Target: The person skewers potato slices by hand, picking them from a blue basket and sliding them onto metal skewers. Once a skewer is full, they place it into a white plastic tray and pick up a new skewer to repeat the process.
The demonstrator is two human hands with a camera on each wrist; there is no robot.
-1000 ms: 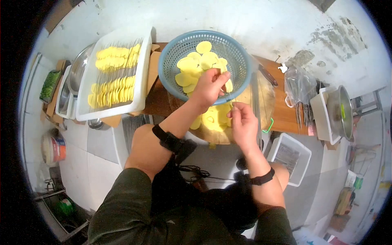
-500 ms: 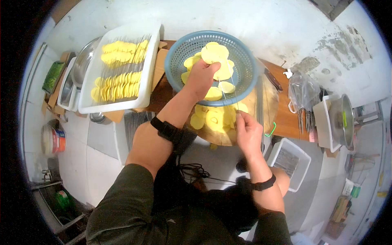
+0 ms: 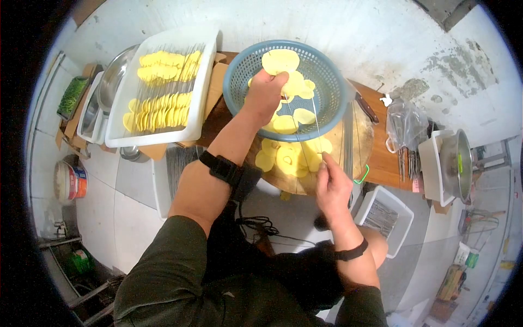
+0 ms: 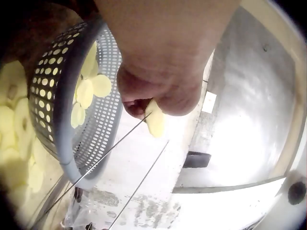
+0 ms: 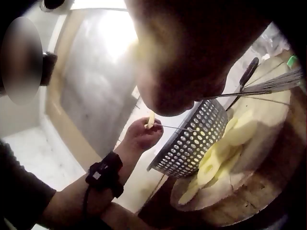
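Note:
The left hand pinches a round yellow slice over the blue-grey basket. In the left wrist view a thin metal skewer meets the pinched slice, while a second one runs roughly alongside, its tip free of that slice. The right hand, lower and to the right, has its fingers curled around the near end of the thin metal. Loose slices lie in the basket; more slices lie on the round wooden board in front.
A white tray of skewered yellow slices stands at the left. To the right are a knife, a clear plastic bag, and a metal bowl. A white bin with metal skewers sits lower right.
The left hand has risen up and left from the basket's near side and now holds a slice out flat. The right hand has shifted down and right, and the hands are farther apart.

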